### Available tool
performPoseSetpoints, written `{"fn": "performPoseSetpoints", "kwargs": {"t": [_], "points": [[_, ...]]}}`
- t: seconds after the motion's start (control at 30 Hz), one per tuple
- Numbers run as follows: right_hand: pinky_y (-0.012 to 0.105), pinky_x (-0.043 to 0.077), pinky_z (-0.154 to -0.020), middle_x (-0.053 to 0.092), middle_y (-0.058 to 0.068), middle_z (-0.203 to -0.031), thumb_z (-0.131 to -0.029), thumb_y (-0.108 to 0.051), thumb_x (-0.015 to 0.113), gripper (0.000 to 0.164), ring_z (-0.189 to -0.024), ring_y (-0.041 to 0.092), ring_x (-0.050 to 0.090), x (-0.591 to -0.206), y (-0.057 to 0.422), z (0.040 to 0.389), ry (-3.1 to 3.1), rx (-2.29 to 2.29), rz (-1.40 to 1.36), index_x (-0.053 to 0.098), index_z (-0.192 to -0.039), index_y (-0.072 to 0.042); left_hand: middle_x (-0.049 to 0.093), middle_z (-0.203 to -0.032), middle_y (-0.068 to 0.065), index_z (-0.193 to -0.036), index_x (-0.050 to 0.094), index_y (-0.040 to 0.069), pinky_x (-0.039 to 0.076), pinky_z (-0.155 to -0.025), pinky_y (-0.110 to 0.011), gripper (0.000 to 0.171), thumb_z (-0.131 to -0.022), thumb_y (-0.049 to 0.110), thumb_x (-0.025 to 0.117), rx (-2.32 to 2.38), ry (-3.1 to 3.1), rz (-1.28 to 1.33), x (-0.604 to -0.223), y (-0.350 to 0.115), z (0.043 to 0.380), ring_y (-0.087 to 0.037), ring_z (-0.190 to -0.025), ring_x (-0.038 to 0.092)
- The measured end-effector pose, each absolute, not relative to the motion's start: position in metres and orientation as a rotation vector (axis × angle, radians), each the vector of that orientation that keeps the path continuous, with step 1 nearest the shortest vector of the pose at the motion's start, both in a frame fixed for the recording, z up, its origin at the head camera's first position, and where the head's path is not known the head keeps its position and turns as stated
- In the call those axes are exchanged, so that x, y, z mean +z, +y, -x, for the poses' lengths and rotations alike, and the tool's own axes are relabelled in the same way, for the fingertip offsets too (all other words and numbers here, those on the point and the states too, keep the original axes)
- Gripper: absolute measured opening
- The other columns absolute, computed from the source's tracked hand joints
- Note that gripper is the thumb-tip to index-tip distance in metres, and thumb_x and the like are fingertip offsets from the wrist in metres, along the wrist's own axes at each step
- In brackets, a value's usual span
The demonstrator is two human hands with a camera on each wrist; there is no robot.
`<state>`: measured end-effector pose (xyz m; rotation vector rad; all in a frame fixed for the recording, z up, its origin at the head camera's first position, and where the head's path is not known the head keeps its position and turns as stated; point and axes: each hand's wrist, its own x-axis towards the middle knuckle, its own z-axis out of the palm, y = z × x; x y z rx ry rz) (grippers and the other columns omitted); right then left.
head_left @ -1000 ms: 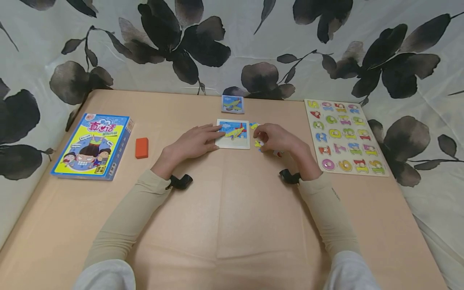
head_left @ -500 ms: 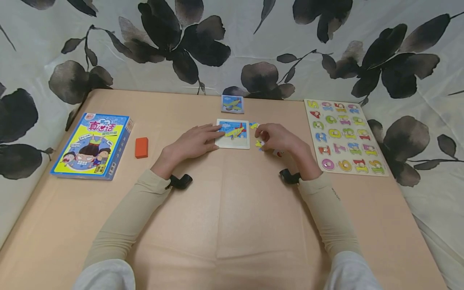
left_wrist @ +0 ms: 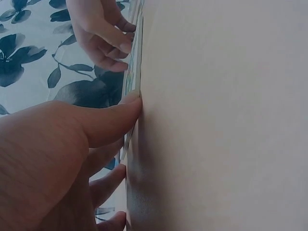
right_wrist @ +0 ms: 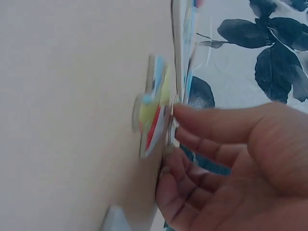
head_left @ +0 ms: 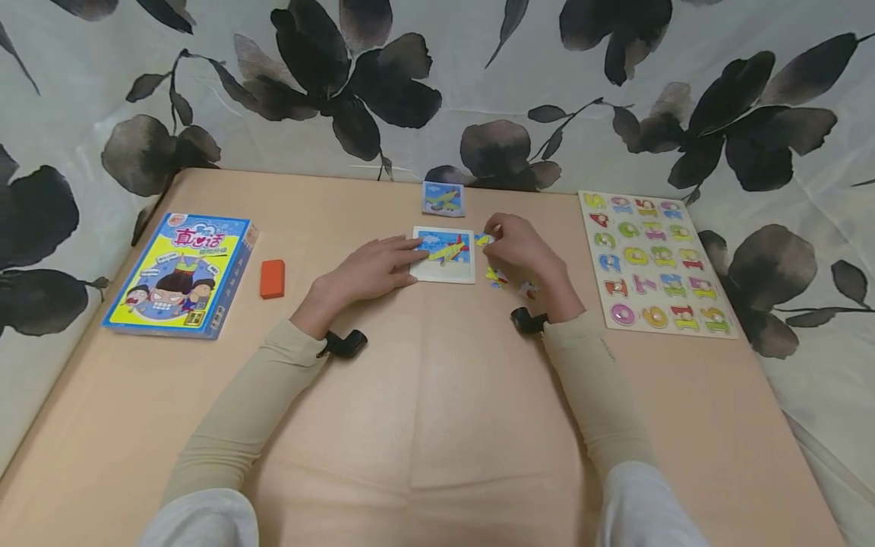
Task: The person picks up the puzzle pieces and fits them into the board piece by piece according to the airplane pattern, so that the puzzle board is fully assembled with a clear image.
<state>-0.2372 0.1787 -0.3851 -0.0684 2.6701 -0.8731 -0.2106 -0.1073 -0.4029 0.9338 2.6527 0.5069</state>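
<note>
Puzzle [head_left: 450,262] lies far centre, my left hand [head_left: 371,268] resting straight-fingered on its left edge, while my right hand [head_left: 522,249] curls by loose pieces [head_left: 497,276] to the right, whether gripping one I cannot tell, so I judge this selecting, next needing a careful pinch.

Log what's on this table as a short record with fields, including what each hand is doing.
left hand: touches the left side of the airplane puzzle, fingers extended
right hand: by the loose pieces; whether it pinches one is unclear
loose pieces: right of the airplane puzzle
behind puzzle: small airplane picture
far left: blue-and-yellow box
between box and left hand: orange block
far right: number board
</note>
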Motion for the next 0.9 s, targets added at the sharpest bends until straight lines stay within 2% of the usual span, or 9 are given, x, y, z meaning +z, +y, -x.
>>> {"fn": "performPoseSetpoints", "kwargs": {"t": [0.13, 0.37, 0.6, 0.77, 0.9], "points": [[0.046, 0.049, -0.097, 0.057, 0.016, -0.121, -0.093, -0.013, 0.063, 0.030, -0.107, 0.031, 0.051, -0.388, 0.178, 0.240, 2.684, -0.865, 0.058, 0.057, -0.122, -0.005, 0.029, -0.165, 0.000, -0.152, 0.042, 0.021, 0.019, -0.123, -0.057, 0.058, -0.099, 0.036, 0.059, 0.508, 2.654, -0.932, -0.403, -0.106, 0.210, -0.028, -0.155, 0.020], [0.041, 0.048, -0.092, 0.056, 0.013, -0.114, -0.092, -0.013, 0.066, 0.030, -0.104, 0.028, 0.049, -0.385, 0.190, 0.235, 2.662, -0.885, 0.099, 0.060, -0.120, -0.007, 0.028, -0.165, -0.001, -0.152, 0.042, 0.021, 0.019, -0.123, -0.057, 0.058, -0.099, 0.036, 0.059, 0.500, 2.647, -0.930, -0.403, -0.105, 0.211, -0.028, -0.155, 0.020], [0.039, 0.045, -0.087, 0.057, 0.015, -0.108, -0.085, -0.005, 0.072, 0.029, -0.100, 0.029, 0.049, -0.374, 0.213, 0.216, 2.597, -0.750, 0.289, 0.065, -0.113, -0.004, 0.029, -0.164, -0.001, -0.152, 0.042, 0.020, 0.018, -0.123, -0.058, 0.057, -0.099, 0.035, 0.059, 0.523, 2.644, -0.931, -0.402, -0.106, 0.211, -0.028, -0.155, 0.020], [0.039, 0.047, -0.083, 0.057, 0.015, -0.109, -0.080, -0.009, 0.077, 0.035, -0.098, 0.029, 0.050, -0.367, 0.226, 0.201, 2.581, -0.550, 0.236, 0.063, -0.113, -0.005, 0.029, -0.165, -0.001, -0.152, 0.042, 0.020, 0.019, -0.122, -0.058, 0.057, -0.100, 0.035, 0.059, 0.517, 2.643, -0.935, -0.401, -0.106, 0.210, -0.028, -0.155, 0.020], [0.037, 0.045, -0.078, 0.058, 0.015, -0.107, -0.081, -0.010, 0.076, 0.034, -0.094, 0.029, 0.052, -0.363, 0.228, 0.192, 2.582, -0.471, 0.158, 0.061, -0.111, -0.005, 0.028, -0.165, 0.000, -0.153, 0.042, 0.022, 0.018, -0.122, -0.058, 0.058, -0.099, 0.037, 0.059, 0.508, 2.641, -0.920, -0.403, -0.105, 0.211, -0.028, -0.155, 0.019]]}}
